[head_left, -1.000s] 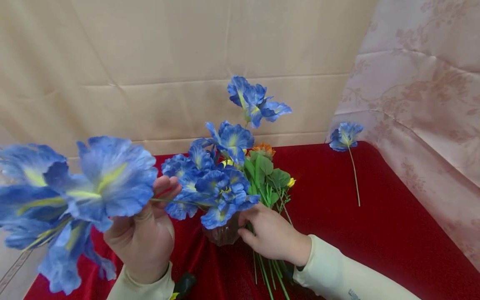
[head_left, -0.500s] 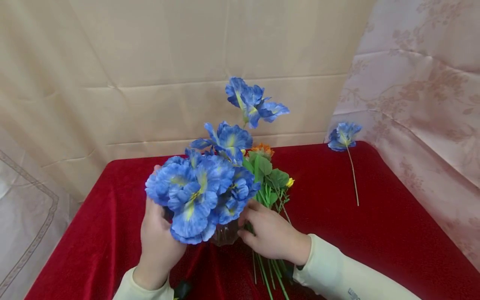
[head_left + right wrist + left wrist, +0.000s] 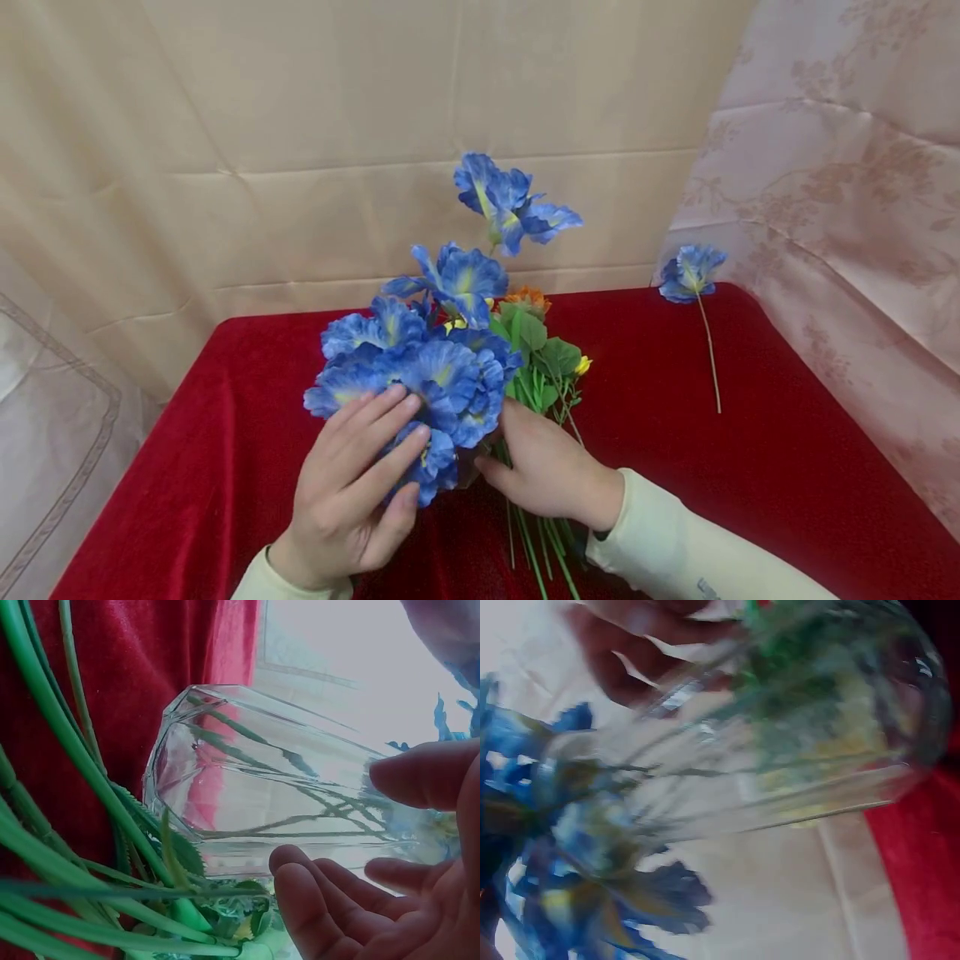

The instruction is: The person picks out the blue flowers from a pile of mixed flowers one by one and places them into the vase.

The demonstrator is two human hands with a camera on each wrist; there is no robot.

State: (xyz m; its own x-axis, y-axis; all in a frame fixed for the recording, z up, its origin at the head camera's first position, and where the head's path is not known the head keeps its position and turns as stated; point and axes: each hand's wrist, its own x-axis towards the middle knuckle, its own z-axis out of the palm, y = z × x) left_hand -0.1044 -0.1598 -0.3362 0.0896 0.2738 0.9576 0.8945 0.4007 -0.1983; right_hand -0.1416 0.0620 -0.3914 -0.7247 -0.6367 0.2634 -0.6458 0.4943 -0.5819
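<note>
Blue artificial irises crowd the mouth of a clear faceted glass vase, their thin stems crossing inside it. My left hand rests its outstretched fingers on the front blooms, with the thumb apart. My right hand holds the vase near its neck, thumb to one side and curved fingers to the other in the right wrist view. From the head, petals and hands hide most of the vase. Beside it on the right lies a bunch of green stems with leaves and an orange flower.
One separate blue iris lies at the far right of the red velvet tablecloth. A beige curtain hangs behind the table, and a patterned pink cloth is on the right. Small yellow blooms show among the leaves.
The left hand has brought a large blue iris from the left into the cluster over the vase, let go, and now touches the petals. The right hand has stayed at the vase.
</note>
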